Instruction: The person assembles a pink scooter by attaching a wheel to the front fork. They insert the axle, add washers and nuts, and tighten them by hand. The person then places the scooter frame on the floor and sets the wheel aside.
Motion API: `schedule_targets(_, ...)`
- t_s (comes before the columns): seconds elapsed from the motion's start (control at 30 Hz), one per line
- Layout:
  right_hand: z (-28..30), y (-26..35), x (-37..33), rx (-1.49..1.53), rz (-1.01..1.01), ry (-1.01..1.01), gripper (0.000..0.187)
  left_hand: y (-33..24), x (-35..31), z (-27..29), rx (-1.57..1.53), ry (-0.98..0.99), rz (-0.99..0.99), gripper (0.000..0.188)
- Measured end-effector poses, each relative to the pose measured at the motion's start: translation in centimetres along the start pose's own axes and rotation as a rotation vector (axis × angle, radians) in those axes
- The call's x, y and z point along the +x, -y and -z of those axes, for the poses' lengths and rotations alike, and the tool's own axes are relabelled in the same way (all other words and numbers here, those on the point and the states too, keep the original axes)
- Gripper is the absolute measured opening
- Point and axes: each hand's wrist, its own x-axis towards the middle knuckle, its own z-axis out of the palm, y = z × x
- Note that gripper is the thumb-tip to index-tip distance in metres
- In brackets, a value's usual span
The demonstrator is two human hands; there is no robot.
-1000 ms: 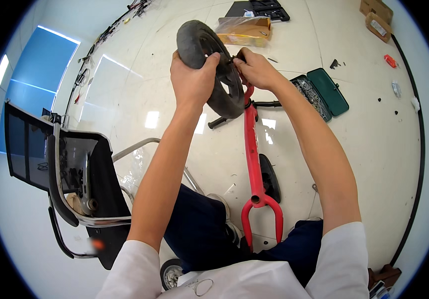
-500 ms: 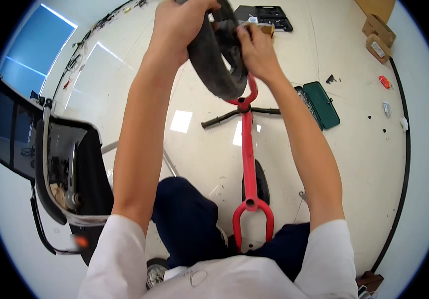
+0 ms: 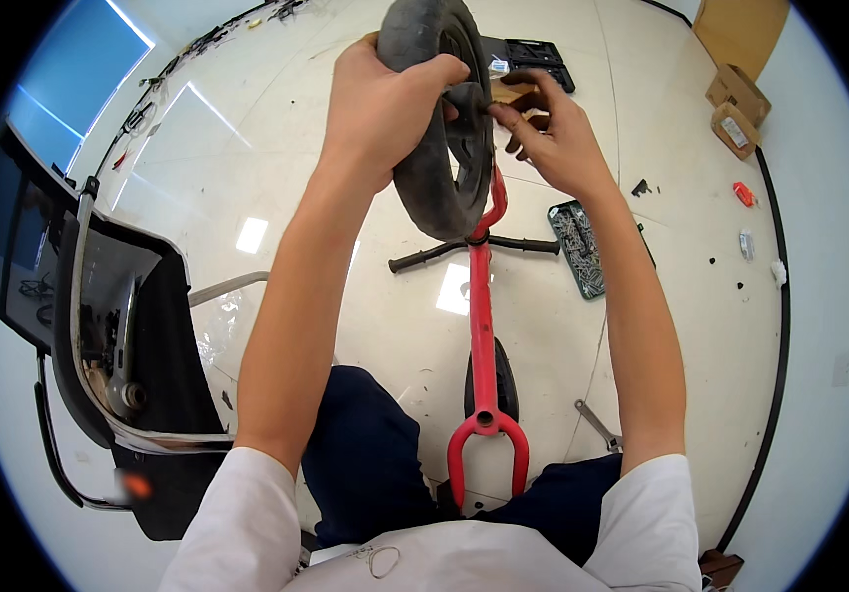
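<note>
My left hand (image 3: 380,109) is wrapped round a black-tyred wheel (image 3: 426,192), held upright above the far end of a red bike frame (image 3: 483,340), its thumb reaching toward the hub. At the wheel's right side my right hand (image 3: 562,143) has thumb and forefinger pinched together by the hub; the small dark thing there is too hidden to name. The frame stands upside down, with a black handlebar (image 3: 523,245) low at the far end. Between my knees is its bare red fork (image 3: 521,459). A black saddle (image 3: 507,385) shows beneath the frame.
An opened green case of screws (image 3: 578,252) lies beyond my right forearm, and a wrench (image 3: 596,424) lies near my right knee. A black chair (image 3: 163,345) stands at left. Farther off are a black tool case (image 3: 540,61) and cardboard boxes (image 3: 737,126).
The wheel has come lower in view and shows more of its side. My right hand has moved from gripping the wheel's edge to a pinch beside the hub. My left hand keeps its hold.
</note>
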Motion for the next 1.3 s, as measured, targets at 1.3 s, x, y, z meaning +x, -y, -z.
schedule_targets(1.3,0.9,-5.8,1.1,-0.171,-0.193,0.341,0.026,6.0,2.8,-0.8,0.236,0.205,0.222,0.047)
